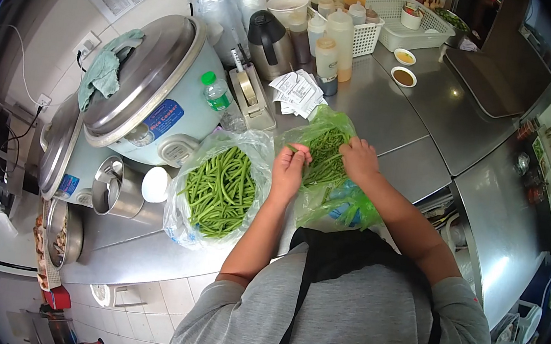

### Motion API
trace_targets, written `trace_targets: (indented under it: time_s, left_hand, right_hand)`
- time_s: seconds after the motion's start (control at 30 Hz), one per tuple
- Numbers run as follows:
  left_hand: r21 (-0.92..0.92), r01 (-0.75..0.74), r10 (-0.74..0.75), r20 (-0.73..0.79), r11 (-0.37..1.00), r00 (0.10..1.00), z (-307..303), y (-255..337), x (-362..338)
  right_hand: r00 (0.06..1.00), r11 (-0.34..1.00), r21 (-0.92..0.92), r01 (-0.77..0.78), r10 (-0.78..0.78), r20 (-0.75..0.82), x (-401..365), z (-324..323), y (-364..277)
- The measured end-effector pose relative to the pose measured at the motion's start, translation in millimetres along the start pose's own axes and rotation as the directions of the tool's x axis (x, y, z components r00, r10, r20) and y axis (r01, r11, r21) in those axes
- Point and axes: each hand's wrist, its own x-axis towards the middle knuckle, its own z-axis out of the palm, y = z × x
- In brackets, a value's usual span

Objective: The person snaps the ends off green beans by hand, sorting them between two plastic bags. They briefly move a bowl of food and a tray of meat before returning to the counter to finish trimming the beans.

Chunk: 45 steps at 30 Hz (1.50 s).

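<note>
Beans (326, 152) in green bag (343, 208) at left hand (289, 168), right hand (359, 160); clear bag (219, 191) beside

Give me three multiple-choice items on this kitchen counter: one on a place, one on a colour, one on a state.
1. Where does the clear bag of green beans lie?
A) in a white basket
B) on the counter, between the rice cooker and the left hand
C) on the floor

2. What colour is the cap of the small bottle by the rice cooker?
A) red
B) green
C) yellow

3. How is the rice cooker's lid?
A) shut, with a cloth on it
B) propped open
C) lying on the counter

Key:
1 B: the bag sits right of the cooker, beside the left hand, which pinches a green bean.
2 B: the cap shows green.
3 A: the lid covers the pot and the cloth lies draped over its edge.
</note>
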Motion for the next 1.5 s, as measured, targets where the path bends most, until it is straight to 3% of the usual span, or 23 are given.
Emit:
trace_targets:
  time_s: [0.03, 0.13, 0.17, 0.27, 0.37, 0.47, 0.57, 0.67, 0.8, 0.87, 1.0, 1.07, 1.1, 1.2, 1.3, 1.4, 1.5]
  left_hand:
    - [0.019, 0.068, -0.068, 0.011, 0.998, 0.998, 0, -2, 0]
    - [0.481, 0.109, -0.114, -0.019, 0.870, 0.993, 4, -5, 2]
    - [0.512, 0.128, -0.136, -0.022, 0.849, 0.990, 5, -9, 4]
    - [0.739, -0.313, 0.280, 0.174, 0.597, 0.944, 2, -34, 10]
    - [0.784, -0.171, 0.000, 0.214, 0.596, 0.977, 5, -18, 9]
    - [0.716, -0.110, -0.026, 0.176, 0.690, 0.984, 12, -9, 8]
    - [0.609, -0.160, 0.017, 0.233, 0.777, 0.972, 17, -7, 5]
    - [0.725, -0.082, -0.130, 0.232, 0.684, 0.964, 14, -1, 7]
    - [0.746, -0.087, -0.118, 0.217, 0.660, 0.969, 7, 0, 9]
    - [0.765, -0.058, -0.156, 0.205, 0.642, 0.966, 10, 6, 8]
    - [0.517, 0.085, -0.225, 0.214, 0.852, 0.951, 14, -28, 5]
    - [0.382, 0.169, -0.292, 0.290, 0.908, 0.911, 17, -47, -2]
    - [0.437, 0.202, -0.341, 0.269, 0.877, 0.901, 20, -36, -4]
    - [0.081, 0.437, -0.445, 0.140, 0.896, 0.885, 24, -14, 0]
    - [0.002, 0.441, -0.439, 0.083, 0.898, 0.894, 14, -7, 9]
    - [-0.049, 0.414, -0.412, 0.040, 0.909, 0.910, 10, -1, 14]
    - [-0.122, 0.403, -0.403, 0.021, 0.907, 0.915, 9, 4, 14]
  right_hand:
    - [1.000, 1.000, 0.016, 0.021, -0.020, -0.023, 0, -1, -1]
    - [0.995, 0.990, 0.111, 0.081, -0.073, -0.070, 3, -16, -8]
    - [0.994, 0.979, 0.178, 0.097, -0.086, -0.068, 4, -22, -13]
    - [0.984, 0.943, 0.293, 0.155, -0.120, -0.134, 4, -34, -22]
    - [0.988, 0.943, 0.310, 0.119, -0.083, -0.127, 4, -44, -20]
    - [0.994, 0.936, 0.339, 0.088, -0.061, -0.091, 4, -45, -16]
    - [0.994, 0.905, 0.417, 0.089, -0.058, -0.088, 5, -47, -18]
    - [0.987, 0.909, 0.385, 0.158, -0.136, -0.083, 7, -49, -18]
    - [0.966, 0.951, 0.179, 0.254, -0.260, 0.010, 7, -47, -10]
    - [0.990, 0.977, 0.189, 0.098, -0.115, 0.081, 6, -43, -15]
    - [0.973, 0.917, 0.336, -0.216, 0.171, 0.158, 8, -33, -26]
    - [0.978, 0.827, 0.523, -0.207, 0.157, 0.138, 6, -5, -18]
    - [0.980, 0.768, 0.608, -0.200, 0.154, 0.128, 5, 4, -14]
    - [0.944, 0.799, 0.541, -0.263, 0.098, 0.314, 7, -9, -5]
    - [0.890, 0.571, 0.731, -0.374, 0.001, 0.455, 4, -14, -3]
    - [0.862, 0.416, 0.803, -0.427, -0.081, 0.500, -2, -23, -11]
    - [0.868, 0.523, 0.776, -0.353, -0.127, 0.481, -4, -18, -9]
